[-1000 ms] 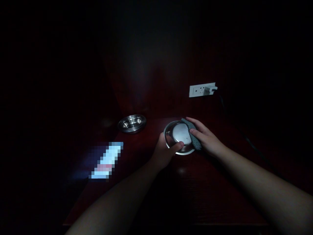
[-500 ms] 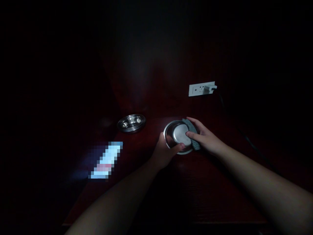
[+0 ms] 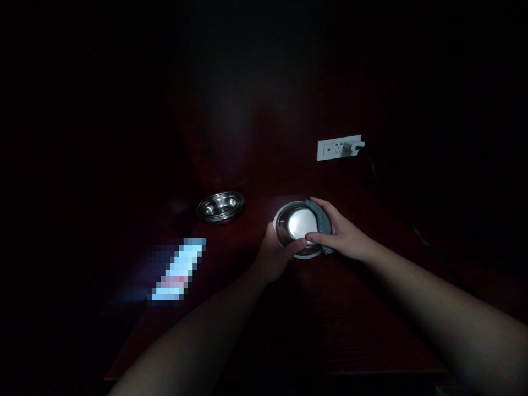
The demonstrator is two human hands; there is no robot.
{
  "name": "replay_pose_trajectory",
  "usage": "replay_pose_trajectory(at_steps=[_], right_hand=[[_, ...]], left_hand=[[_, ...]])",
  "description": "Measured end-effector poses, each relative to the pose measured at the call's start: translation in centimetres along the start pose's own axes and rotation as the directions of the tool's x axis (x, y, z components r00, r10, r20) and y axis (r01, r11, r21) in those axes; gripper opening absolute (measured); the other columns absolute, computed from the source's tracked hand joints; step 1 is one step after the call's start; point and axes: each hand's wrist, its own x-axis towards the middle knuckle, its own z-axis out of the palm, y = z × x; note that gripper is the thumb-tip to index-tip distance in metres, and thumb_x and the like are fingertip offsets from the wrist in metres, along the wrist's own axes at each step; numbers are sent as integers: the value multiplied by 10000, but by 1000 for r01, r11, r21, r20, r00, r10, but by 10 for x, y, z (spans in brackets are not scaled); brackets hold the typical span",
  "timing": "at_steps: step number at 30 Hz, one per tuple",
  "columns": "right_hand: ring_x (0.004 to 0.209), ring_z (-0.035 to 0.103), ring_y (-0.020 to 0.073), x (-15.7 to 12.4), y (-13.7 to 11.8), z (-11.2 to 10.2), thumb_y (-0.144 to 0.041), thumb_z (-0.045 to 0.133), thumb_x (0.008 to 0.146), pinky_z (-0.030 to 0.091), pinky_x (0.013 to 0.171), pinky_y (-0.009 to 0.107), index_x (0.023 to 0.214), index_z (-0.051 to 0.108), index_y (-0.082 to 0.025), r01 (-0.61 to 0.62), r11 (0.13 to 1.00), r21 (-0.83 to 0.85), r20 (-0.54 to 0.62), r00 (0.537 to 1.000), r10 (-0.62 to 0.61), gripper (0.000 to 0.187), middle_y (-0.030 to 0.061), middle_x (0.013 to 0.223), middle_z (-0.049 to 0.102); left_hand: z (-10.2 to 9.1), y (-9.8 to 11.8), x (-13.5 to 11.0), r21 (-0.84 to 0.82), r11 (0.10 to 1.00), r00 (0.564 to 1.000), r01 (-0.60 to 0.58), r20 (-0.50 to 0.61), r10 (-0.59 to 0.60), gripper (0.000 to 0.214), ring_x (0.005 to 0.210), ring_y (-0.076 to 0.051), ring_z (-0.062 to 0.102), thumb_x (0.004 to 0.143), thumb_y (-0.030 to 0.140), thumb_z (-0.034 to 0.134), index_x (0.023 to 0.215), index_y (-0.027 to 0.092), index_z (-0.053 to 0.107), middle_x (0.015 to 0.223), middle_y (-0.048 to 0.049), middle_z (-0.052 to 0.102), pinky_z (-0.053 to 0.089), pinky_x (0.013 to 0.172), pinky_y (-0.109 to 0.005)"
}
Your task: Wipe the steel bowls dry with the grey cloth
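Observation:
In a very dark room, a small shiny steel bowl [image 3: 293, 224] is tilted up above a dark red wooden table [image 3: 330, 319]. My left hand [image 3: 272, 257] grips the bowl's near-left rim, thumb over the edge. My right hand [image 3: 340, 234] presses a grey-green cloth [image 3: 320, 220] against the bowl's right side, thumb reaching onto the bowl's bright face.
A second steel bowl [image 3: 220, 206] rests on the table to the left. A blurred-out bright rectangle [image 3: 178, 270] lies at the table's left edge. On the wall behind is a white socket strip [image 3: 336, 148] with a white plug and a dark cable running right.
My right hand with the cloth has slid leftward across the bowl. The bowl has tipped slightly and its face now reflects more light.

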Motion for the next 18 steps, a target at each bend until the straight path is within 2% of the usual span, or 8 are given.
replay_pose_trajectory(at_steps=[4,7,18], right_hand=[[1219,526,313,-1,-4,1,-437,700,780,392,1060,537,1388,363,-223,31,999,-23,-35,999,-32,728,143,1353,517],[1176,551,311,-2,-9,1,-430,700,774,415,1035,537,1369,382,-234,37,999,-25,-56,998,-38,702,133,1298,550],[1168,539,314,-2,-10,-1,-382,679,781,411,1025,522,1384,368,-219,111,989,-98,-48,992,-116,697,135,1297,523]], left_hand=[[0,1,0,-1,999,999,38,-12,-38,617,746,-150,590,640,401,803,1097,177,454,968,-47,597,475,590,-272],[1,2,0,15,998,998,61,-6,-61,640,726,-147,586,640,415,795,1122,174,450,994,-59,593,458,528,-249],[2,6,-1,2,997,997,76,-4,-76,585,809,-180,599,660,384,774,1112,182,462,1057,-76,588,465,528,-244]])
